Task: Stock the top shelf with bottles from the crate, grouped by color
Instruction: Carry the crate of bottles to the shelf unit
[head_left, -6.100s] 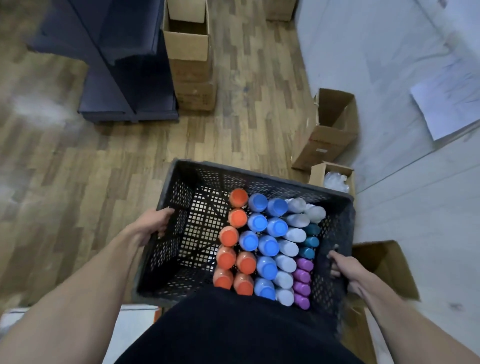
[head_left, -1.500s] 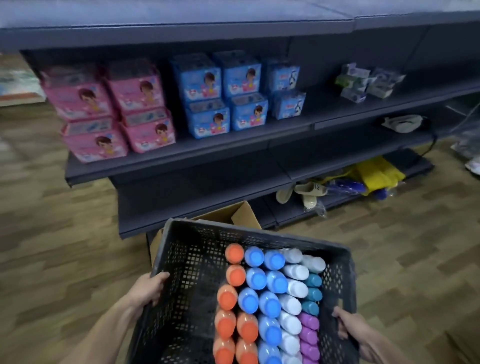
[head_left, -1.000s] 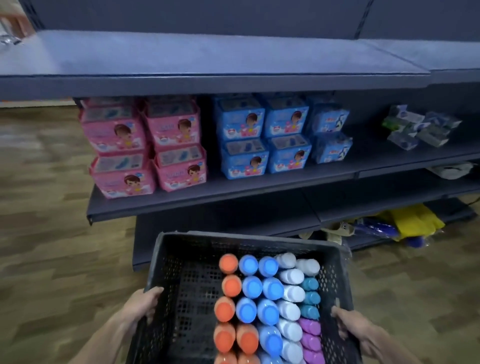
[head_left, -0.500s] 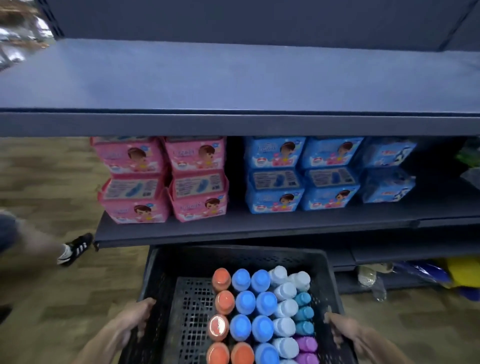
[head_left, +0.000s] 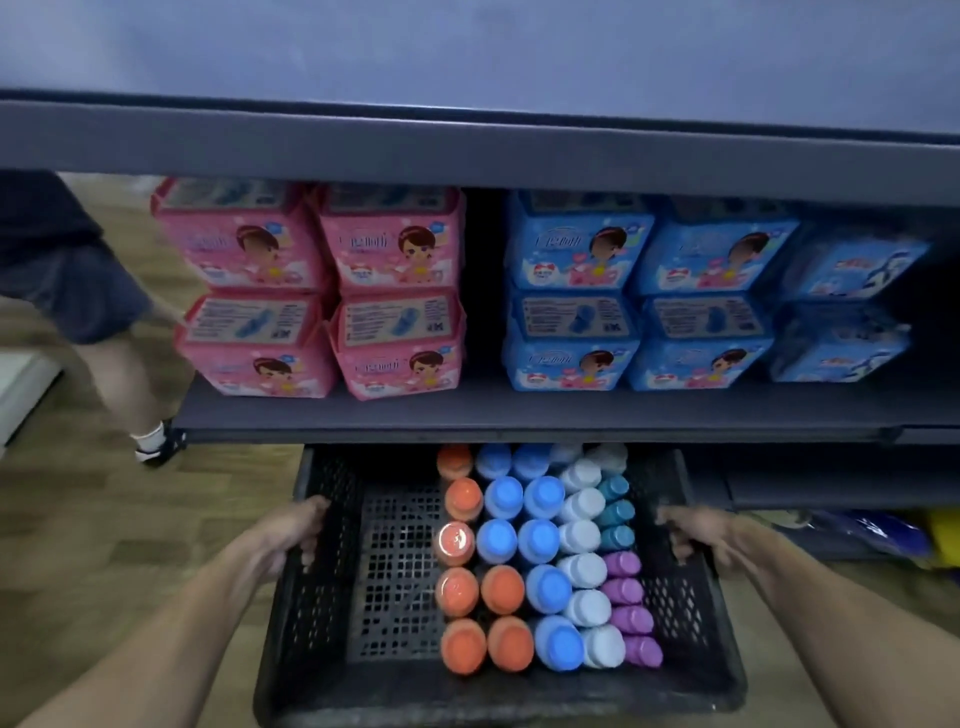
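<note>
Black perforated plastic crate (head_left: 322, 613), long axis toward the dark metal shelf (head_left: 467, 410); my left hand (head_left: 291, 530) and right hand (head_left: 696, 532) grip its side rims, upright colour-capped bottles (head_left: 540, 551) inside.

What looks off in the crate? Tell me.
Nothing spilled or broken. The bottles stand upright in color rows, crowded to the right of the crate; its left part is bare. The left hand and right hand grip its sides.

Crate (head_left: 322, 597) low centre, far end under middle shelf (head_left: 519, 410). Bottles (head_left: 540, 551) upright in rows, filling crate's right half. Left hand (head_left: 291, 530) on left wall, right hand (head_left: 696, 530) on right wall. Packs (head_left: 395, 291) stacked on middle shelf. Top shelf (head_left: 467, 52) above.
</note>
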